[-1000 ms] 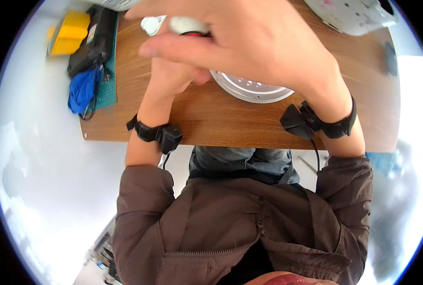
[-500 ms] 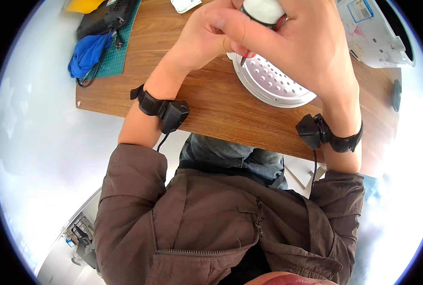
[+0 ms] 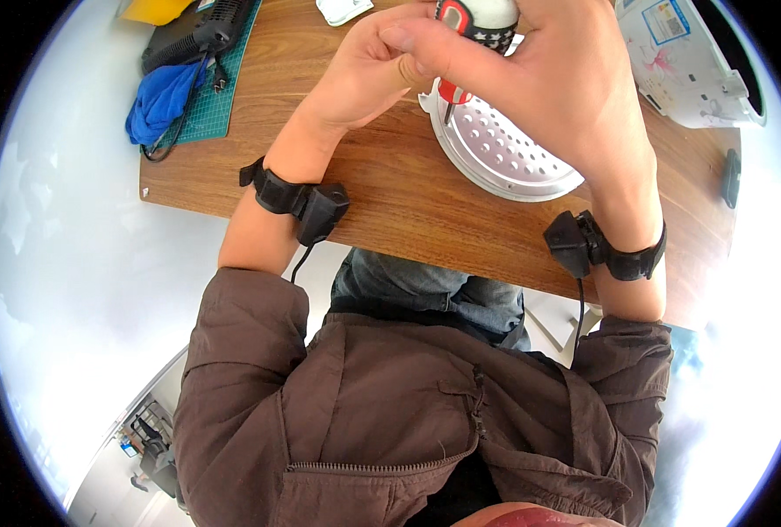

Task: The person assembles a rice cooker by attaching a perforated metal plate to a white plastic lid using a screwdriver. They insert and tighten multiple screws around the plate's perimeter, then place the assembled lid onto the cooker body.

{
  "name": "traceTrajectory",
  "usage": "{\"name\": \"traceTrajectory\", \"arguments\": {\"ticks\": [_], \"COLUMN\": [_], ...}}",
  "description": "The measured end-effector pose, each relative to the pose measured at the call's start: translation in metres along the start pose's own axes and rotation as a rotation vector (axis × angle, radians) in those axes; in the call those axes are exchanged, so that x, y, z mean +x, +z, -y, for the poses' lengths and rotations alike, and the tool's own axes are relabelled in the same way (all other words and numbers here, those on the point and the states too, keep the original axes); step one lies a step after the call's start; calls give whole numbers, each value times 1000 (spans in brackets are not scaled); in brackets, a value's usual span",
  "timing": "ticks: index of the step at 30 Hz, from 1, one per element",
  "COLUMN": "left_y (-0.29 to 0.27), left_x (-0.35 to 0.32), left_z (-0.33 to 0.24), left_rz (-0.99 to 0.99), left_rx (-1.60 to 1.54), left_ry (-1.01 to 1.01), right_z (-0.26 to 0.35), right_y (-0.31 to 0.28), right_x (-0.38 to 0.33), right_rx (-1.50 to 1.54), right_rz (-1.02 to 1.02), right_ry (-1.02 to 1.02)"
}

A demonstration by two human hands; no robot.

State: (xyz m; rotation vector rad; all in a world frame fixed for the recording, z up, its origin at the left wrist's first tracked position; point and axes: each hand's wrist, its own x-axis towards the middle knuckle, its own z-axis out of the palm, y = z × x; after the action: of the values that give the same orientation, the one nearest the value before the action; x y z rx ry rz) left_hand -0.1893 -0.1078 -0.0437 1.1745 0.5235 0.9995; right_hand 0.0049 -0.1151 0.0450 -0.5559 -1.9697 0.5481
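Note:
Over the far part of the table, my right hand [image 3: 557, 88] is wrapped around a tool [image 3: 489, 16] resembling a screwdriver. It has a rounded white end, a black band with white stars and a red-ringed patch. A red-and-white part [image 3: 454, 91] and thin dark tip show below the fingers; the middle is hidden. Close against it, my left hand [image 3: 364, 66] is closed, its thumb beside the tool and the right thumb. What its fingers grip is hidden. Beneath the hands lies a round, silvery-white perforated disc [image 3: 504, 181] with a raised rim.
At the far left, a green cutting mat [image 3: 210, 114] carries a black device [image 3: 199, 35] with a cord and a blue cloth [image 3: 164, 101]. A yellow thing [image 3: 155, 9] is behind. A white bucket-like container [image 3: 684, 75] lies at the far right, near a dark flat object [image 3: 732, 177].
The tool has turned in my right hand, showing the starred band and red-ringed patch. More of its red part and tip shows. Both hands have shifted slightly; the disc stays put.

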Motion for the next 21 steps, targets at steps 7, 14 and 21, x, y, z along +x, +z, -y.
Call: {"name": "traceTrajectory", "arguments": {"ticks": [7,14,21], "left_y": [-11,2,-15], "left_x": [3,-6,-6], "left_z": [8,-6,2], "left_rz": [61,-12,38], "left_rx": [36,86,86], "left_ry": [124,-15,48], "right_z": [8,8,27], "right_y": [-4,-5,-8], "right_x": [2,-1,5], "right_rx": [-87,-56,-250], "right_rz": [68,83,119], "right_ry": [43,209,78]}}
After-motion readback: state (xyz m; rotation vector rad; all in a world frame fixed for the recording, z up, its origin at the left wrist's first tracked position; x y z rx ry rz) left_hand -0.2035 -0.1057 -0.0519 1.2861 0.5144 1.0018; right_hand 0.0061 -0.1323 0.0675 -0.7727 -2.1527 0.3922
